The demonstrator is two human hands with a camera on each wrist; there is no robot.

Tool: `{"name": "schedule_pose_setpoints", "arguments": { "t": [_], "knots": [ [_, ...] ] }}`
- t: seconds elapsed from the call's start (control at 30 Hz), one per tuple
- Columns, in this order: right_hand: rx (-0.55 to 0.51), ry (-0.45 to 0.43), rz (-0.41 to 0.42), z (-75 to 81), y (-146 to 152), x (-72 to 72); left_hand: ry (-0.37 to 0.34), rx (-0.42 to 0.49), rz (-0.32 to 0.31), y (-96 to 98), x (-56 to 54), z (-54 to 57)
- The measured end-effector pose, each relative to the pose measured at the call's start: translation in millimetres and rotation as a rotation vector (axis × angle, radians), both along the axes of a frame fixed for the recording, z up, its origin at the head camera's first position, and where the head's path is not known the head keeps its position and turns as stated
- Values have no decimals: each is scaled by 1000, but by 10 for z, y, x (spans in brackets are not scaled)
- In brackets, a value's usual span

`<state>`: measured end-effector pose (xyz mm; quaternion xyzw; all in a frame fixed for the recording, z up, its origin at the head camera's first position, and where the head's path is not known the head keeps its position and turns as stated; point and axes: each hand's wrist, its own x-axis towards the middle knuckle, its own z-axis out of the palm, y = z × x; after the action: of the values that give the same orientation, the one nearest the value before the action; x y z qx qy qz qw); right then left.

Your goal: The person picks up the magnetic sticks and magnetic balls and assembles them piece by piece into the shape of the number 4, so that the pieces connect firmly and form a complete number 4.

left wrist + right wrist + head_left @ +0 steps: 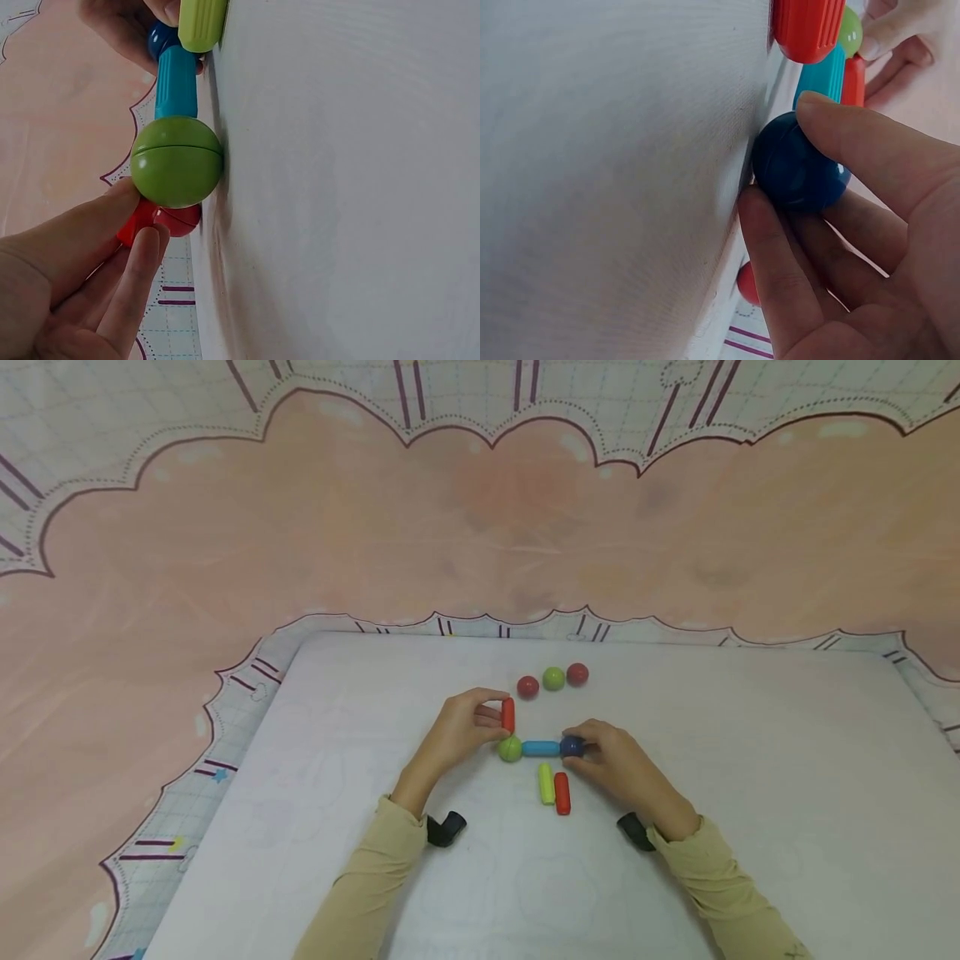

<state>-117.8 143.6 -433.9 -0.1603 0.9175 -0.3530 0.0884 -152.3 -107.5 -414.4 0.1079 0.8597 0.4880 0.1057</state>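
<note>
A green ball (510, 749), a light-blue rod (541, 748) and a dark-blue ball (572, 746) form a straight row on the white surface, the rod meeting a ball at each end. My left hand (471, 724) pinches a red rod (507, 716) between thumb and fingers, its near end at the green ball. In the left wrist view the green ball (177, 161) partly covers that red rod (135, 223). With thumb and fingertips, my right hand (611, 756) grips the dark-blue ball, seen large in the right wrist view as a glossy ball (799, 163).
Just nearer than the row lie a yellow-green rod (547, 784) and another red rod (562, 793). Beyond it sit two red balls (528, 687) with a green ball (553, 677) between them. The white board (750, 760) rests on a patterned pink cloth (375, 543).
</note>
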Motion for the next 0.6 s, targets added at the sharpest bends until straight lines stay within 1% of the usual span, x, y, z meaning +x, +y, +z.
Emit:
{"name": "schedule_pose_setpoints", "arguments": {
  "t": [0.27, 0.6],
  "knots": [
    [2, 5, 1, -7, 2, 1, -22, 30, -26, 6, -27, -52],
    [0, 28, 11, -1, 2, 0, -20, -2, -16, 24, -27, -73]
  ]
}}
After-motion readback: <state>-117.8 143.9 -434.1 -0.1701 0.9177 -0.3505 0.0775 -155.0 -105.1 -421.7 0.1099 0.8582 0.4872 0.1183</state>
